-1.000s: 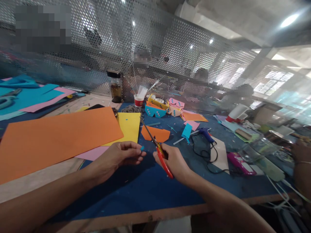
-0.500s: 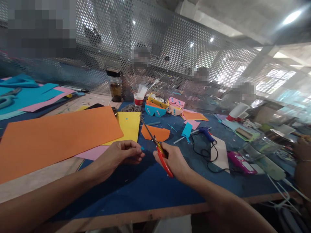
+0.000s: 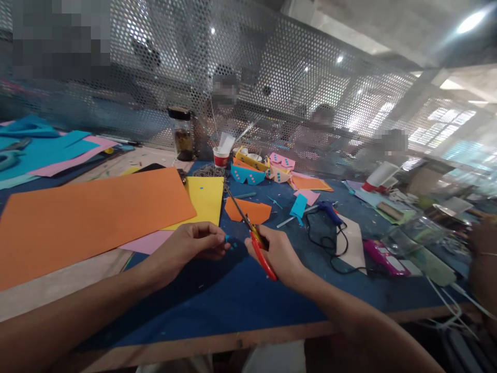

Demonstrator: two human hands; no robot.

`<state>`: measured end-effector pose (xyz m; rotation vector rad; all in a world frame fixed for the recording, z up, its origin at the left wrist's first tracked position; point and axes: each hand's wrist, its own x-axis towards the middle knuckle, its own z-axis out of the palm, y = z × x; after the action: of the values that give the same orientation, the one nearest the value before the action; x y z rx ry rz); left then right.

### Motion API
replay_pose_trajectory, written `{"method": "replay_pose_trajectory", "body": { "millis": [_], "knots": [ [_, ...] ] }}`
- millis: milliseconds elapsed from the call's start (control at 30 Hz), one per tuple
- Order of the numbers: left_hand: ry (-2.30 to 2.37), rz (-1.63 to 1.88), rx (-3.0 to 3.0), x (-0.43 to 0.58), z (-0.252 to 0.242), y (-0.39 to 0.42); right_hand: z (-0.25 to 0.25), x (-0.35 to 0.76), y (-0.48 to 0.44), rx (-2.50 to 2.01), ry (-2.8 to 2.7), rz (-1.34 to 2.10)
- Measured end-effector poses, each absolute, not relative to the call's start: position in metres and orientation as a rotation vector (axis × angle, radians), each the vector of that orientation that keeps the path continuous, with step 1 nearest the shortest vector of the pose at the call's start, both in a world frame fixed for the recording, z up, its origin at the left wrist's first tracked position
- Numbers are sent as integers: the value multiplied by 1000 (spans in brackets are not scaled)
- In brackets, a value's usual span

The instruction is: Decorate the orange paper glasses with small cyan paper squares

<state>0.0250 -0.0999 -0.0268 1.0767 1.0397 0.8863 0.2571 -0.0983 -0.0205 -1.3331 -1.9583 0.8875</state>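
My right hand (image 3: 277, 254) grips red-handled scissors (image 3: 252, 235), whose blades point up and to the left over the blue table (image 3: 240, 303). My left hand (image 3: 194, 246) is curled just left of the scissors, its fingertips pinched on a tiny blue paper scrap (image 3: 226, 239). A few small blue bits (image 3: 233, 246) lie on the table between both hands.
A large orange sheet (image 3: 89, 217) covers yellow (image 3: 205, 199) and pink paper at left. An orange cut-out (image 3: 250, 211), a blue glue gun (image 3: 328, 212) with black cord, paper masks (image 3: 248, 175), a jar (image 3: 182, 135) and a cup (image 3: 220, 158) lie beyond. Another person's arm (image 3: 483, 259) is at right.
Both hands stay close together; the blue scrap in my left fingers has shrunk, and small blue bits now lie on the table between the hands.
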Motion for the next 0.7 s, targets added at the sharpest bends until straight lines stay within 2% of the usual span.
{"method": "replay_pose_trajectory", "body": {
  "millis": [233,400,700],
  "knots": [
    [1273,883,1412,24,-15,-100,-18,259,-97,-1315,-1991,787],
    [1367,854,1678,17,-24,-97,-18,260,-96,-1312,-1958,749],
    [1399,919,1782,16,-33,-90,-19,262,-91,-1306,-2005,580]
  ]
}}
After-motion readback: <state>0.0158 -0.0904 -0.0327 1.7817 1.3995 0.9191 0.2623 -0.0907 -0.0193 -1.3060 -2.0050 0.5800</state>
